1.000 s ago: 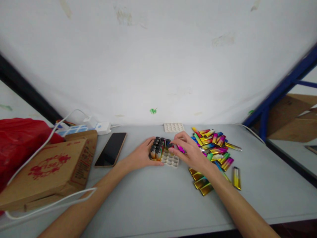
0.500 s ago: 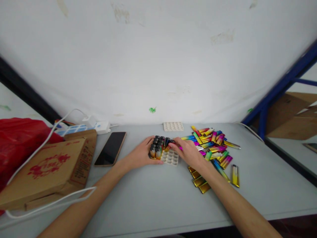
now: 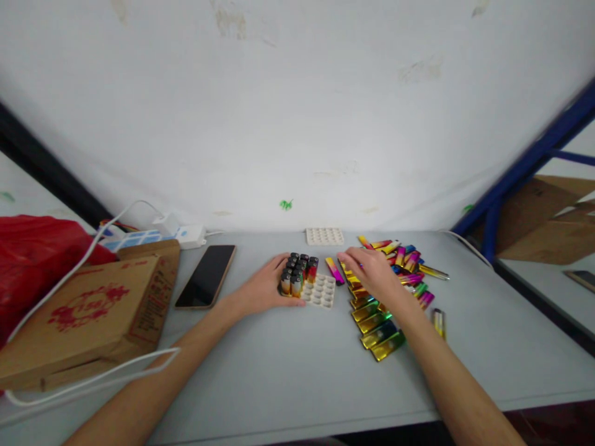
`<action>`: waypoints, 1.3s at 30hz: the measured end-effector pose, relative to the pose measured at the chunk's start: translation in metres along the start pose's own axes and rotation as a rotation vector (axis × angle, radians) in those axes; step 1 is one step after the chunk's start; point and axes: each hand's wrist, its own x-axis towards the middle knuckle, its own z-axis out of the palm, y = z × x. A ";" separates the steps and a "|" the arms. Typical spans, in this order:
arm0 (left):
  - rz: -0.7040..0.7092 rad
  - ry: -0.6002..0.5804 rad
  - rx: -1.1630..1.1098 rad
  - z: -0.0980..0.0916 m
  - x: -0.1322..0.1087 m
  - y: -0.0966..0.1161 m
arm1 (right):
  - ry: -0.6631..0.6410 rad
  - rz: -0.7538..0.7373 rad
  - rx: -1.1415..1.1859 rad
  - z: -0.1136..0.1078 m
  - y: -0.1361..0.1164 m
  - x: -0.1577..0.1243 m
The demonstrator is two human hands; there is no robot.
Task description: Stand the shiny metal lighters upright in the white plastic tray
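Black-topped, metallic-coloured lighters [image 3: 296,277] stand upright in the left part of a white tray [image 3: 320,291] with round pockets. My left hand [image 3: 267,286] curves round the tray's left side, its thumb along the front edge and its fingers behind the lighters. To the right, my right hand [image 3: 369,269] is over overlapping lighters [image 3: 372,316], its fingers drawn together at their upper end. What those fingers hold, if anything, is hidden. A yellow-and-purple lighter [image 3: 334,271] lies loose between the tray and my right hand.
A second white tray [image 3: 324,236] lies by the wall. More bright lighters [image 3: 411,257] are heaped beyond my right hand. On the left are a phone [image 3: 207,277], a cardboard box [image 3: 93,310], a red bag [image 3: 41,266], a power strip [image 3: 186,236] and a white cable [image 3: 93,384].
My right hand has moved right, from the tray to the lighters. The lighter it held at the tray now stands among the others. My left hand has stayed at the tray.
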 end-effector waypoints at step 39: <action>0.017 0.001 -0.020 0.000 0.001 -0.001 | 0.082 0.300 0.603 0.016 -0.028 0.006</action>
